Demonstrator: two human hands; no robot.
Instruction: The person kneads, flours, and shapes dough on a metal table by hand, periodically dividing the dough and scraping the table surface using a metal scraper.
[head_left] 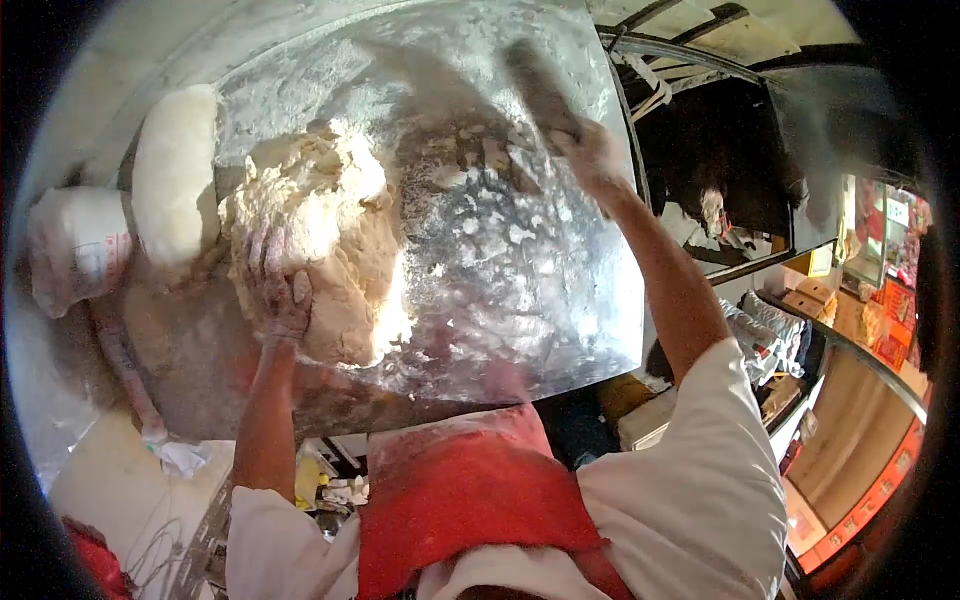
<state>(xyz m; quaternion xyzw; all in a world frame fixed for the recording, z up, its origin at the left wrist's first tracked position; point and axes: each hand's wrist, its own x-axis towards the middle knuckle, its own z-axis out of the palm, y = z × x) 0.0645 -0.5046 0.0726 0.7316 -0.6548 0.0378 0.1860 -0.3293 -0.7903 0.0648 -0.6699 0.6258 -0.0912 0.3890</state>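
Note:
A large rough mound of dough (350, 240) lies on a floury metal work surface (480, 360). My left hand (280, 285) rests on the dough's near left side, fingers stretched over it and thumb apart. Up and to the right, clear of the dough, my right hand (595, 160) is smeared by motion. Its fingers seem wrapped round a dark elongated tool (540, 90), too blurred to identify, which extends up and left over the surface. Loose flour and small dough scraps lie between the dough and my right hand.
A smooth white dough roll (175, 175) and a tied plastic bag (80, 245) sit left of the mound. A rolling pin-like stick (125, 370) lies below the bag. Beyond the right edge are a dark recess and shelves with packets (765, 335).

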